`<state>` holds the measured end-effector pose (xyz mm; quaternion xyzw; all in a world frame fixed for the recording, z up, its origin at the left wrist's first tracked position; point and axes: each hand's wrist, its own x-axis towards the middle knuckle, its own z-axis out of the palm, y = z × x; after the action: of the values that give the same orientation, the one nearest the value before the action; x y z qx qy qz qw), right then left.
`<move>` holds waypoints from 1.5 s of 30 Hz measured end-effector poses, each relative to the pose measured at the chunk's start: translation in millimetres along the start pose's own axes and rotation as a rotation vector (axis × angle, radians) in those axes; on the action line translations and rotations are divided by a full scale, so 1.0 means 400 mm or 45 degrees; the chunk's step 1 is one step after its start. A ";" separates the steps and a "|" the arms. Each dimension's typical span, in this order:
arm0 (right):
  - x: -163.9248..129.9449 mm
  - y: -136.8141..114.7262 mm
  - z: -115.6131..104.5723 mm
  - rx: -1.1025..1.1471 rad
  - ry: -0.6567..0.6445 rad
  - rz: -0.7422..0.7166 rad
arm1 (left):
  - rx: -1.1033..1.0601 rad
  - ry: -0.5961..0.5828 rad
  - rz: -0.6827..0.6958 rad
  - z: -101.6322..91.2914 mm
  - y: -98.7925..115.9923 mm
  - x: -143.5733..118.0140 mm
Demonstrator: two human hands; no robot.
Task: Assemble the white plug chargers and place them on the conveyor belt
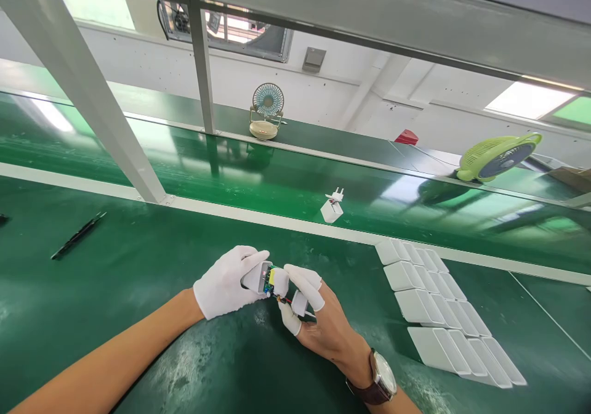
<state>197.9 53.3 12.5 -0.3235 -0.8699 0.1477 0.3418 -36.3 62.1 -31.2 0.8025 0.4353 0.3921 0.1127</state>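
Observation:
In a white glove, my left hand [224,284] is closed around a white adapter housing [252,277] with its open end turned to the right. A green circuit board [267,280] with a yellow-wrapped part sits at the mouth of that housing, partly inside it. My right hand [325,324], with white covers on its fingers, curls round a white plug piece [299,303] with metal pins. Thin red and dark wires run from the plug piece to the board. My right fingertips also lie beside a white block [280,282] at the board's outer end.
Rows of white housings [436,309] lie on the green table to the right. Beyond the pale rail, another adapter with a plug [332,207] sits on the green belt. Black tweezers [78,236] lie at left. A small fan [266,109] and a green fan [498,157] stand behind.

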 end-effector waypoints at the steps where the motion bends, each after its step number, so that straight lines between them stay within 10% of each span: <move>1: 0.000 0.000 0.001 -0.010 0.001 -0.004 | 0.006 0.004 0.004 0.002 -0.001 -0.001; 45: -0.009 -0.003 0.030 -0.033 -0.004 0.036 | -0.019 0.015 0.176 0.015 0.015 0.006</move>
<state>191.3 49.6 2.6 -0.3398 -0.8675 0.1418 0.3343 -27.6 61.4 -30.9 0.8274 0.3765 0.4072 0.0889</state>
